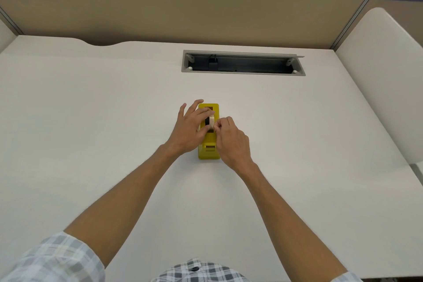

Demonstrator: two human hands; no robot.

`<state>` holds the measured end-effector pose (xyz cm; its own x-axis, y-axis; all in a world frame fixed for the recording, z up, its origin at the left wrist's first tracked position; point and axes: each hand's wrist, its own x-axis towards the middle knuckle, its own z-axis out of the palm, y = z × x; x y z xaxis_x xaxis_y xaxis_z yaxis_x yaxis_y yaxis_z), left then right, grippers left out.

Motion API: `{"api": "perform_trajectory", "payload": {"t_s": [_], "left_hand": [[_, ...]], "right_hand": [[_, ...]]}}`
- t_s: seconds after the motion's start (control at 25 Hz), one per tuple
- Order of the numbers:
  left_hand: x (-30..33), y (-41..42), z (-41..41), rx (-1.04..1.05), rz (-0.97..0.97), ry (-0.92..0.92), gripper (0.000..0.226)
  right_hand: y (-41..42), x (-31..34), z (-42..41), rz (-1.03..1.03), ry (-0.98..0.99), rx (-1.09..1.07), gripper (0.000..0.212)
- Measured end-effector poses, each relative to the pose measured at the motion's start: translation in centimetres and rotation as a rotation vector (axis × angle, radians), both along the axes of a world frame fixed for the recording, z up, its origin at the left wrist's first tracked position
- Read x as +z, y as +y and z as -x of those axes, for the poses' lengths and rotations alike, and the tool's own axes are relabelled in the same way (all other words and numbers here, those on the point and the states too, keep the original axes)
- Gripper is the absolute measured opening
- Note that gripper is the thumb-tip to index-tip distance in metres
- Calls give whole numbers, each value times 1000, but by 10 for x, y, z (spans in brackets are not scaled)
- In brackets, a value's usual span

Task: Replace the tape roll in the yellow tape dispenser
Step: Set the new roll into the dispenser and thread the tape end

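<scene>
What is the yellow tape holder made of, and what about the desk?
The yellow tape dispenser looks like moulded plastic: one even bright colour, smooth with a slight shine and rounded corners. The desk seems a matte off-white laminate board, flat and even, with no wood grain showing, though what lies under the surface cannot be seen.

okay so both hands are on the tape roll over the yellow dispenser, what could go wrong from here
1. Neither hand steadies the yellow dispenser; both the left hand and right hand work the tape roll, so it may slide on the desk.
2. The right hand pinches at the roll's edge; the tape end could restick or tear.
</scene>
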<state>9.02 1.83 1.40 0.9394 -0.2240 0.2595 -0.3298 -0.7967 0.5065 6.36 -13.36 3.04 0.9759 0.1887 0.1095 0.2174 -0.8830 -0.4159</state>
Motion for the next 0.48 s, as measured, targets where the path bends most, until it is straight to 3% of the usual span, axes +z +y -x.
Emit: {"api": "perform_trajectory", "payload": {"t_s": [0.48], "left_hand": [[1,1,0,-6,20,46,35]], "right_hand": [[-2,1,6,-28,8,-15,23]]}}
